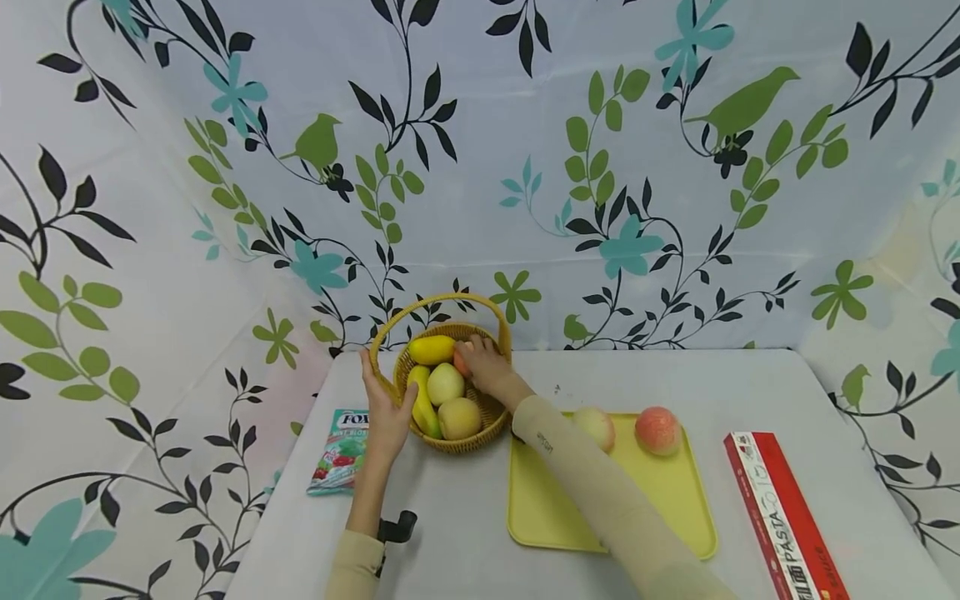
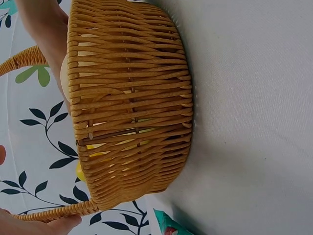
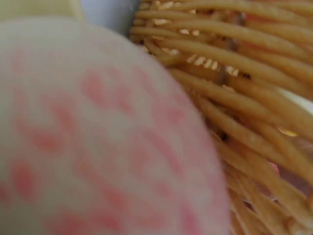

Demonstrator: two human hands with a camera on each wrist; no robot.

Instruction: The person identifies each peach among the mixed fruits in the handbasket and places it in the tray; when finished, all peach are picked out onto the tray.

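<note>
Right hand was in the wicker basket at its right side, grip clamped on a red-orange fruit; fingers hid most of it, so likely a peach. That fruit was round, no clear long axis, next to the pale round fruits.

Left hand was at the basket's left side, straight fingers touching the base of the handle, thumb and fingers apart, pointing away from the person.

Basket stood upright at the back of the table, handle up, arching left to right. Inside: banana on the left, long axis front to back; yellow oval fruit at the back, long axis roughly left to right.

Yellow tray lay right of the basket, under the right forearm, with two peaches near its far edge. Teal FOX bag lay left of the basket. Red-and-white PASTA box lay right of the tray, long axis front to back, far end angled left.
</note>
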